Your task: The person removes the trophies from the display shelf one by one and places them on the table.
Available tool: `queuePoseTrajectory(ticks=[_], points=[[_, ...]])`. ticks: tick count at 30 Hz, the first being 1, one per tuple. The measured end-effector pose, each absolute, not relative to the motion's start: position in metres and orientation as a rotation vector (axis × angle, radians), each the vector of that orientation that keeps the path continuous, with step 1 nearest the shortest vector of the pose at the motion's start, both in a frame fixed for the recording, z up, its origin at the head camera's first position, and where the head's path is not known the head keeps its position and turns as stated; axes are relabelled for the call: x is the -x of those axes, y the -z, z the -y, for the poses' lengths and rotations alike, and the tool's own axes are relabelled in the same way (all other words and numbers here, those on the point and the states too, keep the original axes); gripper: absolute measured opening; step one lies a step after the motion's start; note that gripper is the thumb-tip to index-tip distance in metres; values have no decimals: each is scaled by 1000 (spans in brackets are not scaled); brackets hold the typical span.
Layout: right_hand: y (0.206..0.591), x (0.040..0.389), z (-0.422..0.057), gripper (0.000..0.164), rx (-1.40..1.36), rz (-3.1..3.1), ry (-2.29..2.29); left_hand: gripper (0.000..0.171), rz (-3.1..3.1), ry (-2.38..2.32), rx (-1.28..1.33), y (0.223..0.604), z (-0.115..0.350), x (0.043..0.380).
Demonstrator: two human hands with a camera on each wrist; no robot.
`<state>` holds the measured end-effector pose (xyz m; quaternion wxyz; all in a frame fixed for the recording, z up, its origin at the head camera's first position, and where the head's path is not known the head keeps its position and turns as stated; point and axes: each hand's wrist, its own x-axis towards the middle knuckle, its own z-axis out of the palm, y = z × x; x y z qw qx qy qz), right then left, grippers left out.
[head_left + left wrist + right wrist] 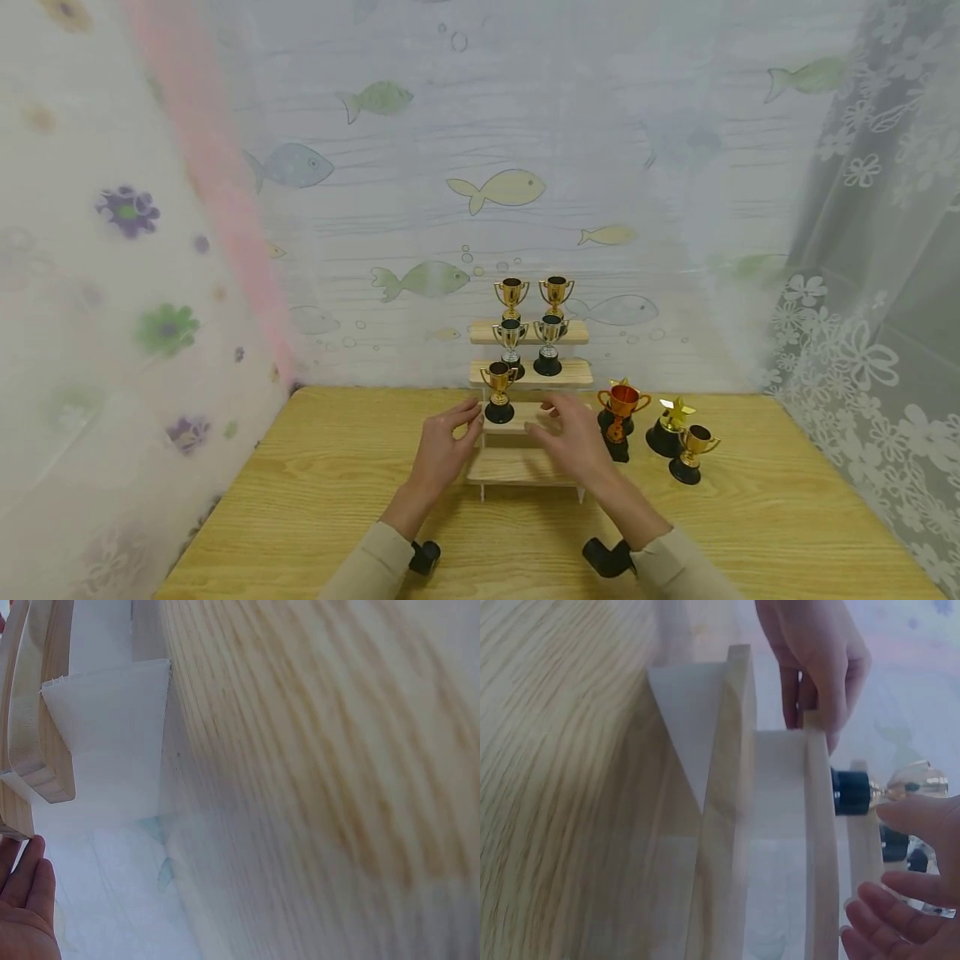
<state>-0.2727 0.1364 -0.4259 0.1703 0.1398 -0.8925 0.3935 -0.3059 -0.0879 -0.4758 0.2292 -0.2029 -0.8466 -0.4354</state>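
Between your hands, a small gold two-handled trophy cup on a black base [498,381] stands upright near the left end of the third tier down of a pale wooden four-tier stand with white supports [517,468]. Your left hand [441,443] is at that tier's left end, fingers fairly straight and seemingly touching its edge; whether they press on it, you cannot tell. Your right hand [579,439] is over the stand's right half, fingers loose and spread, gripping nothing. Higher on the stand, you have two silver cups on black bases [551,331] on the second tier and two more gold cups [557,292] on the top. To the stand's right, four trophies stand on the light wood-grain table [337,467]: an orange-red metallic cup [624,402] with a gold star trophy [624,383] partly hidden behind it, another gold star trophy on a black base [677,413], and a gold cup farthest out [697,440]. Judging by this layout, you are just past halfway: five trophies are set on the stand, four remain beside it.
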Motion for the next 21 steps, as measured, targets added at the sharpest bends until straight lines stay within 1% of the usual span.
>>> queuePoseTrajectory(ticks=[11,21], points=[[423,284,-112,45,-456,2515,-1173,29,2333,1178,563,476,89,306],[426,292,-95,46,-418,2526,-1161,30,2328,1174,580,475,89,306]])
